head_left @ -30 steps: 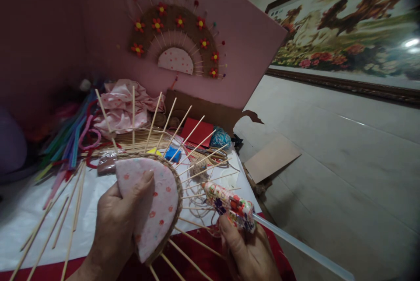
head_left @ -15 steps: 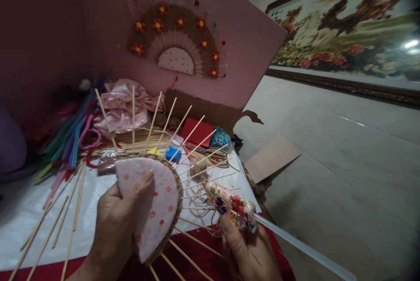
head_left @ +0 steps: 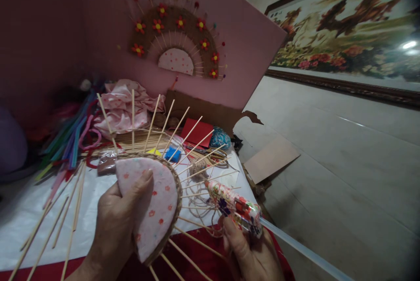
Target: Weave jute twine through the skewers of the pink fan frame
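My left hand (head_left: 116,219) grips a half-round fan piece (head_left: 154,204) covered in pink flowered fabric, thumb pressed on its face. Thin wooden sticks (head_left: 183,134) fan out from its twine-wrapped rim. My right hand (head_left: 249,252) is closed on a glue gun (head_left: 234,206) with a flowered wrap. The gun's nozzle points left at the sticks beside the rim, a short gap away. A clear glue stick (head_left: 295,246) juts from the gun's back toward the lower right.
A finished fan with red flowers (head_left: 177,38) hangs on the pink board. On the white-covered table (head_left: 29,228) lie loose sticks (head_left: 70,211), coloured pipe cleaners (head_left: 67,136), pink cloth (head_left: 121,106), a twine ball (head_left: 198,168), red paper (head_left: 198,131) and cardboard (head_left: 271,158).
The glue gun has drawn back slightly to the right and down, away from the fan's rim. My left hand and the fan piece have stayed still.
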Demonstrator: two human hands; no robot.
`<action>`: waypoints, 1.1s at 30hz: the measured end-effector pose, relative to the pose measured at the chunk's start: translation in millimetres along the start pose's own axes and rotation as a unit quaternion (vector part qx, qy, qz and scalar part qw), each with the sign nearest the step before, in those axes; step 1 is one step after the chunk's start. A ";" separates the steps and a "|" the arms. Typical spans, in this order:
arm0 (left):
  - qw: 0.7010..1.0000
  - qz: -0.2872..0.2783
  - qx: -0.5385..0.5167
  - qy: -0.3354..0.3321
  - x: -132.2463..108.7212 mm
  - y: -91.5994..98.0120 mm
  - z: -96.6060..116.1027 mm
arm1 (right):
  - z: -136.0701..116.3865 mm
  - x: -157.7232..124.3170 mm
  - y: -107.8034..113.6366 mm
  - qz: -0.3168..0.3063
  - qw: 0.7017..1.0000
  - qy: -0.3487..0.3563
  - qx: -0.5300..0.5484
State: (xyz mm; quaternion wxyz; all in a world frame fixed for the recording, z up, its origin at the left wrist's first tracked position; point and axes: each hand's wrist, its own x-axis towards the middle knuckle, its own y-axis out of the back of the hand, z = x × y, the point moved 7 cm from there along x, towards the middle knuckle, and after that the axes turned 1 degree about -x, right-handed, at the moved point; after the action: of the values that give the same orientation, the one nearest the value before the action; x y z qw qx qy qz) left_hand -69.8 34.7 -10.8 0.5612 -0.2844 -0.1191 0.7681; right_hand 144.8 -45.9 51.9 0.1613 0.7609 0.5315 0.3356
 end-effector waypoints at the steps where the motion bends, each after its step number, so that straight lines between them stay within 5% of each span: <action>1: 1.000 0.001 -0.002 0.003 -0.8 -0.5 0.5 | 0.2 0.6 -0.3 -0.005 1.000 -0.010 0.013; 5: 1.000 -0.003 -0.012 0.018 -1.7 -3.7 1.3 | 10.3 -2.6 -1.7 -0.037 0.989 -0.105 0.093; 8: 1.000 0.003 -0.014 0.018 0.3 -3.7 2.2 | 20.1 -8.7 10.7 0.016 0.968 -0.170 0.182; 11: 0.999 0.014 -0.020 0.022 2.6 -2.6 3.4 | 27.4 -5.9 38.1 0.136 0.952 -0.145 0.234; 14: 0.998 0.025 -0.044 0.023 4.7 -1.4 6.7 | 45.3 12.2 59.6 0.183 0.958 -0.082 0.205; 18: 0.996 0.033 -0.088 0.005 9.5 0.7 14.2 | 93.0 49.0 62.8 0.095 0.995 -0.034 -0.011; 19: 0.995 0.033 -0.098 0.003 10.8 1.0 15.4 | 104.7 56.7 54.7 0.026 0.998 -0.011 -0.055; 23: 0.993 0.040 -0.112 0.008 13.2 3.0 17.5 | 139.8 69.7 32.8 -0.129 0.973 0.064 -0.181; 28: 0.992 0.045 -0.115 0.025 12.5 2.7 16.6 | 158.5 80.8 25.5 -0.181 0.947 0.066 -0.255; 33: 0.990 0.039 -0.126 0.053 15.1 1.4 11.7 | 143.1 91.0 27.7 -0.183 0.940 0.072 -0.277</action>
State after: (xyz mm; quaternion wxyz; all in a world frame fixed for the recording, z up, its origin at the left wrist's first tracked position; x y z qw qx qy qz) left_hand -80.8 49.9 -6.6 0.4965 -0.3977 -0.1737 0.7518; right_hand 280.9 42.9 -4.0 0.3855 0.5492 0.5580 0.4882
